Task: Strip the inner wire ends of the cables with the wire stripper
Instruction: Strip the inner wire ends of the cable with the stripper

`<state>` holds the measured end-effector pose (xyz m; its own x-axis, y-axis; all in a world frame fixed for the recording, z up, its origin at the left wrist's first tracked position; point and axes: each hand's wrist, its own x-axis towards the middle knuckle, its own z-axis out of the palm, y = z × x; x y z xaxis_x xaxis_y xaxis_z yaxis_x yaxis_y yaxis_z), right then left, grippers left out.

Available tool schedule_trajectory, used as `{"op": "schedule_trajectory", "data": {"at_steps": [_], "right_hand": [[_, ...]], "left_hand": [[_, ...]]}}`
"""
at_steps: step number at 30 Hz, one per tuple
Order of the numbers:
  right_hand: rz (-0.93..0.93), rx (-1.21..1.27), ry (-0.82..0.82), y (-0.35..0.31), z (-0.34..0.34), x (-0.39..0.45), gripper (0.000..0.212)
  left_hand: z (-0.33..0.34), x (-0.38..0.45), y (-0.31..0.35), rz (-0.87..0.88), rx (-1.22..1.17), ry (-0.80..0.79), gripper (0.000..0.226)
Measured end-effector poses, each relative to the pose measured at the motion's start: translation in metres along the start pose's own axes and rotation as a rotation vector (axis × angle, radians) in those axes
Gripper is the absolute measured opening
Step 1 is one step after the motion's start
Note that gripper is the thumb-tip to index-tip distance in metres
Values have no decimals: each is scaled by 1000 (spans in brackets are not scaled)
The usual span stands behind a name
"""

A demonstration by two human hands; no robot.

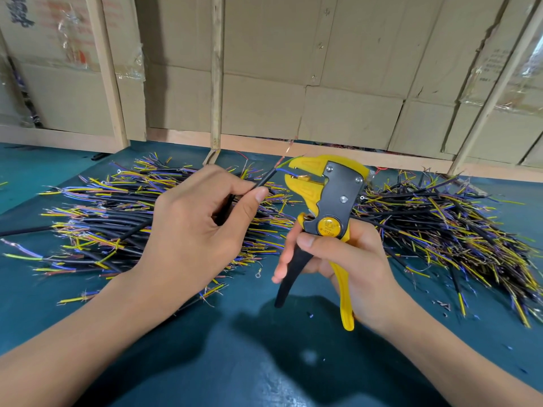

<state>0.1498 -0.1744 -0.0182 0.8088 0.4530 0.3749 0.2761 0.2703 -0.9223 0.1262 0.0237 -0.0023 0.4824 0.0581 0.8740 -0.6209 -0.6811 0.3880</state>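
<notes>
Left hand [191,221] pinches one black cable [266,181] between thumb and forefinger, just behind the point where the sheath ends; the other fingers are curled loosely round its length. The cable is held in the air above the middle of the teal surface [264,362], its tip toward the far edge. Right hand [346,259] grips the yellow wire stripper [329,201] by both handles, thumb across the pivot, handles spread, jaws standing apart. A blue inner wire [283,170] lies in the jaw gap; a stripped copper strand points up beside it. Judgement: the cable is light and springy, its sheath smooth, so it will likely slide unless pinched close to the end; the inner wires are thin and limp and need support right at the sheath edge. Heaps of cables lie toward the left side [117,218] and the right side [440,224] of the surface.
</notes>
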Motion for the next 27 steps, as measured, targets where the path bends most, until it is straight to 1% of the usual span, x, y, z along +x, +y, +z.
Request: {"op": "schedule_trajectory", "data": {"at_steps": [5, 8, 11, 15, 19, 22, 24, 26, 27], "right_hand": [[5, -15, -19, -1, 0, 0, 17], [21, -32, -4, -1, 2, 0, 10], [37, -38, -9, -3, 3, 1, 9], [43, -22, -7, -4, 3, 1, 20], [71, -42, 44, -6, 3, 1, 17], [113, -55, 146, -8, 2, 1, 17], [129, 12, 144, -7, 1, 3, 17], [90, 144, 102, -4, 3, 7, 13], [57, 215, 106, -3, 4, 9, 11]], "left_hand": [[0, 0, 2, 13, 12, 9, 16], [0, 0, 4, -10, 13, 10, 18], [0, 1, 5, 3, 21, 22, 17], [-1, 3, 6, 40, 48, 40, 17], [-1, 2, 2, 100, 92, 44, 15], [-1, 2, -1, 138, 109, 37, 14], [-2, 3, -3, 139, 116, 38, 14], [-3, 4, -6, 119, 133, 44, 15], [-4, 4, -8, 115, 138, 41, 16]]}}
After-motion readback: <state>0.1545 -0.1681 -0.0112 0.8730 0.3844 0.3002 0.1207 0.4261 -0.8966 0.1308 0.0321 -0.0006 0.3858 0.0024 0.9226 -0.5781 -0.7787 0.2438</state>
